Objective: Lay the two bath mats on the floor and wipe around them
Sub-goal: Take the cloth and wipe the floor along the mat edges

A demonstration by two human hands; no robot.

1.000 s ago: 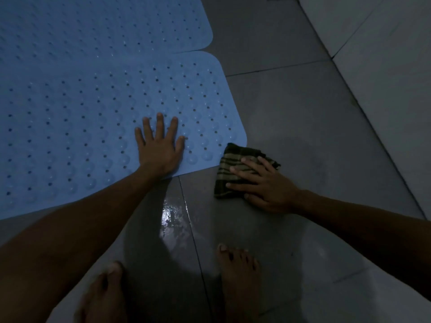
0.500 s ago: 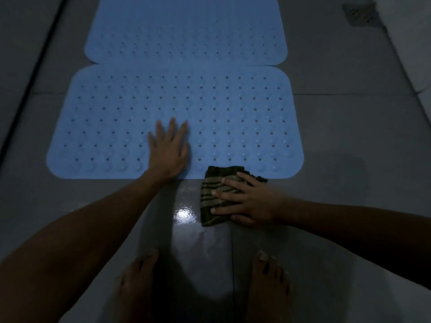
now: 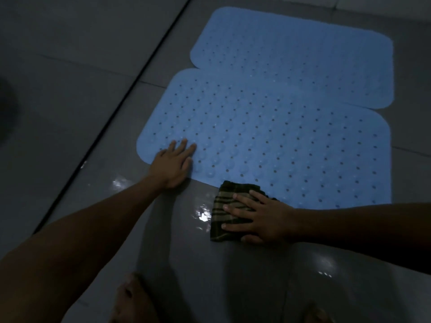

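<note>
Two blue perforated bath mats lie flat on the grey tiled floor, side by side. The near mat (image 3: 279,141) slightly overlaps the far mat (image 3: 303,59). My left hand (image 3: 173,163) presses flat, fingers together, on the near mat's front left corner. My right hand (image 3: 258,217) lies flat on a folded dark striped cloth (image 3: 227,207), which rests on the wet floor against the near mat's front edge.
The floor (image 3: 186,252) in front of the mats is wet and shiny. A dark groove (image 3: 112,120) runs diagonally across the tiles at the left. My bare feet (image 3: 133,301) stand at the bottom edge.
My left hand has slid left along the near mat's front edge to its corner. The right hand and cloth moved left along that edge. The view swung left.
</note>
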